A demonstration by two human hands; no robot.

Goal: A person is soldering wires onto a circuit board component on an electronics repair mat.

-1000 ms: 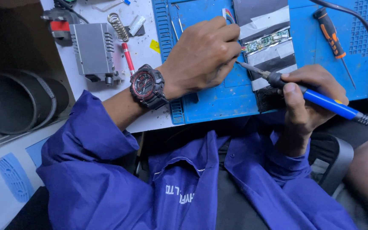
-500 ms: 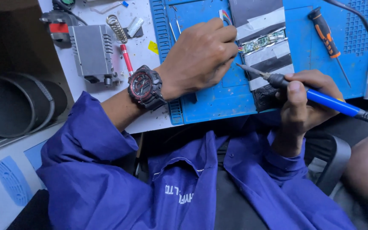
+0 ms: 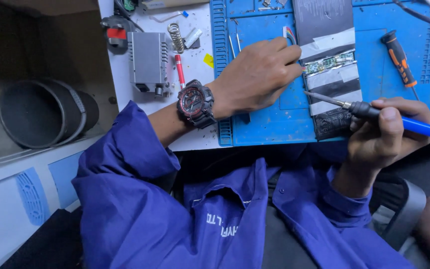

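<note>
Dark tube (image 3: 41,113): a big round black tube is seen lying on its side at the far left, well apart from the hands.
Metal box (image 3: 148,62): a grey metal box is set on the white table (image 3: 195,74), with a metal spring (image 3: 175,37) and a red pen-shaped tool (image 3: 180,71) just beside it.
Watch (image 3: 194,103): a black and red watch is worn on the left wrist, above a blue sleeve (image 3: 125,164).
Blue mat (image 3: 269,124): a blue work mat is laid on the table, and both hands are held over it.
Left hand (image 3: 257,77): the fingers are curled and pressed together, and the tips are pushed down on the edge of the flat battery pack, next to a bunch of coloured wires (image 3: 288,34).
Battery pack (image 3: 328,65): a flat black pack with pale tape strips and a small green board is laid on the mat, between the two hands.
Soldering iron (image 3: 374,112): its thin metal tip is pointed at the pack, just below the green board; whether it touches cannot be told.
Right hand (image 3: 389,132): the blue handle is pinched between the thumb and the curled fingers.
Screwdriver (image 3: 399,59): an orange and black screwdriver is left lying on the mat, above the right hand.
</note>
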